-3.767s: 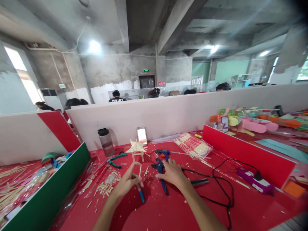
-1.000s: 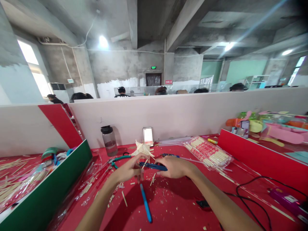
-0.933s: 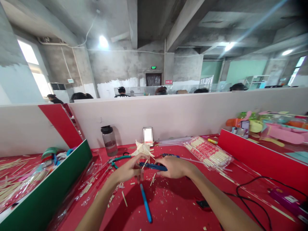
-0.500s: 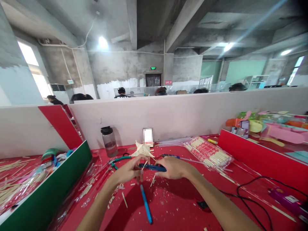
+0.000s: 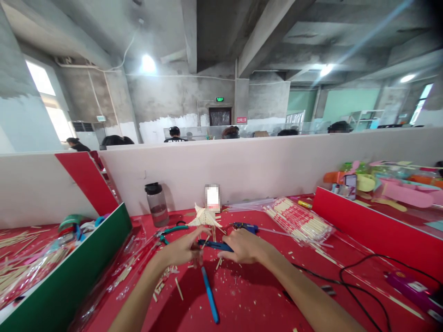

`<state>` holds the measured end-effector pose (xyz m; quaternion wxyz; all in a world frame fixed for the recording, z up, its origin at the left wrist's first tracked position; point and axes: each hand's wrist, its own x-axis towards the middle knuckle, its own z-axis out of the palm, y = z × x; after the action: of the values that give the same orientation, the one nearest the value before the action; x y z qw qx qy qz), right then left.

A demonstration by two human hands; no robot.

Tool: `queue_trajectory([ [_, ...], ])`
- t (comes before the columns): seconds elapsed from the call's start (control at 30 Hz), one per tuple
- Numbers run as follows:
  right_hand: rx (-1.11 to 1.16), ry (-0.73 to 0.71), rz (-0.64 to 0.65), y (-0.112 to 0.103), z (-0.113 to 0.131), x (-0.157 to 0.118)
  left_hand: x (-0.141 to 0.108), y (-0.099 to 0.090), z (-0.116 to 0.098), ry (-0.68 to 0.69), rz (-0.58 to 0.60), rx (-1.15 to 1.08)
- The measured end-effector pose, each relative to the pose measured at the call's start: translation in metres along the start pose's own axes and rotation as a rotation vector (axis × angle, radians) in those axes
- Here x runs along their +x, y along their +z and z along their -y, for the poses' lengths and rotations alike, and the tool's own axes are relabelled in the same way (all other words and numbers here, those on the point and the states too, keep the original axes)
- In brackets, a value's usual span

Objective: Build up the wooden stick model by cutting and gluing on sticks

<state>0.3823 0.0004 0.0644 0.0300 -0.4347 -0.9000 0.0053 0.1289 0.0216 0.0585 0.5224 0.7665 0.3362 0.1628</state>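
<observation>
My left hand (image 5: 187, 246) is closed with a short thin wooden stick (image 5: 205, 242) pinched at its fingertips. From the right, my right hand (image 5: 244, 246) grips a long dark blue hand tool (image 5: 216, 245), whose exact kind is unclear. The tool's far end meets the stick close to my left fingers. Just beyond both hands stands a pointed, roof-like piece built of pale sticks (image 5: 204, 216), its lower part partly hidden. A light blue pen-like stick (image 5: 210, 295) lies on the red tabletop nearer to me.
Green-handled pliers (image 5: 173, 229) lie left of the hands, a blue glue gun (image 5: 245, 227) behind the right. A water bottle (image 5: 157, 205) and a phone (image 5: 212, 198) stand near the white partition. Bagged sticks (image 5: 301, 221), black cable (image 5: 360, 288) and low dividers (image 5: 374, 230) lie rightward.
My right hand has shifted slightly left and toward me, with the dark blue tool in it. More of the glue gun shows behind it. My left hand stays nearly in place.
</observation>
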Motion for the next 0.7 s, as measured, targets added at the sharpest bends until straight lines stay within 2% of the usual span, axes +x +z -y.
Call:
queue_trajectory([
  [0.07,-0.010,0.002,0.011,0.003,0.001,0.001,-0.006,-0.005,-0.002,-0.016,0.011,0.052],
  [0.13,-0.019,-0.004,0.019,0.006,0.001,0.002,-0.012,-0.013,-0.004,-0.012,-0.028,0.131],
  [0.3,-0.059,-0.034,-0.002,0.012,0.006,0.004,-0.015,-0.022,-0.009,0.124,-0.301,0.348],
  [0.37,-0.078,-0.046,-0.017,0.015,0.010,0.004,-0.009,-0.017,-0.012,0.128,-0.345,0.453],
  [0.53,-0.107,-0.036,-0.040,0.023,0.019,0.006,0.004,0.001,-0.019,0.008,-0.360,0.689],
  [0.7,-0.101,0.010,-0.052,0.024,0.020,0.010,0.004,0.004,-0.021,-0.141,-0.437,0.818],
])
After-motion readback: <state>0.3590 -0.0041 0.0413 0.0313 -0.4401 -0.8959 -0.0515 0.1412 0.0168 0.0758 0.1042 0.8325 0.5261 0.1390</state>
